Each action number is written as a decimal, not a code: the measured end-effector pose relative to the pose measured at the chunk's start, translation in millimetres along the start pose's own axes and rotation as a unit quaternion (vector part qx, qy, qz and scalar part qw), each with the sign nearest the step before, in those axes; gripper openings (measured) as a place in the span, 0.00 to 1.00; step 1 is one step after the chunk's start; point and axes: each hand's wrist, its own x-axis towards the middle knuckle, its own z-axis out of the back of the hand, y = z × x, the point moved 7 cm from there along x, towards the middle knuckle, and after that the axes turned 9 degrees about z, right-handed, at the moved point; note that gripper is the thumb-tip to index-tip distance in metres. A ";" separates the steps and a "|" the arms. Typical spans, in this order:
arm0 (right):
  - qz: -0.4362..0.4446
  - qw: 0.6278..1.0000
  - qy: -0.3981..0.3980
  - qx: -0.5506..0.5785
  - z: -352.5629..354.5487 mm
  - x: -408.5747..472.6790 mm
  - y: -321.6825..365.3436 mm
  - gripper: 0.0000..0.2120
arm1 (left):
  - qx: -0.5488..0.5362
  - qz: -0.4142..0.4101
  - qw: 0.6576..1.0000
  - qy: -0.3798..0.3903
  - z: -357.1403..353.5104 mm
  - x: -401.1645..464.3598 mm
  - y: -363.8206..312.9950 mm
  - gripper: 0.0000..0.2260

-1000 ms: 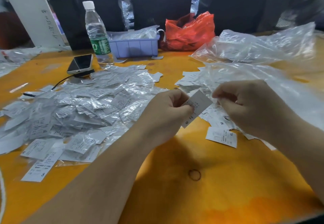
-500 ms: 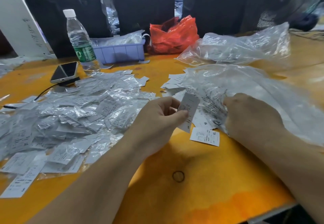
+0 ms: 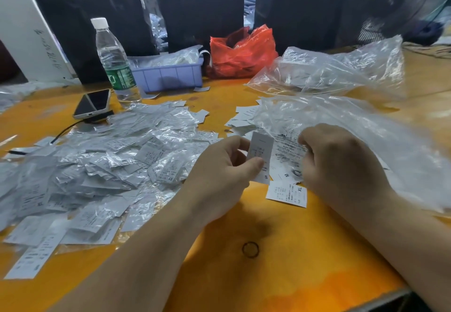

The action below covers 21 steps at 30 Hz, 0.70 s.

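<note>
Evidently sorting: the left hand (image 3: 219, 175) pinches one label (image 3: 260, 155) upright to read it, while the right hand (image 3: 341, 165) beside it digs among loose labels (image 3: 286, 190), its grip hidden.

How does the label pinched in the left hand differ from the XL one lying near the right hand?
The held label is pinched in the left hand and stands nearly upright above the table. The XL label lies flat on the table. The held label shows an S at its lower end, while the XL label shows XL at its edge. Both are small white printed slips.
</note>
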 end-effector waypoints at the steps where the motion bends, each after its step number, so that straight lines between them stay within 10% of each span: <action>1: 0.033 0.998 -0.043 0.029 5.9 0.1 6.4 0.09 | -0.010 0.003 1.000 -0.009 1.9 0.5 0.3 0.07; 8: -0.046 0.901 -0.097 0.420 12.3 9.7 4.4 0.16 | -0.092 0.003 0.991 -0.095 27.6 2.1 4.0 0.17; 15: -0.084 0.673 0.096 0.729 -12.8 52.0 48.1 0.16 | -0.069 0.025 0.984 -0.164 44.5 1.8 4.0 0.11; 21: -0.048 0.649 0.113 0.751 -19.6 97.5 66.1 0.14 | -0.219 0.066 0.966 -0.124 52.9 8.2 11.7 0.12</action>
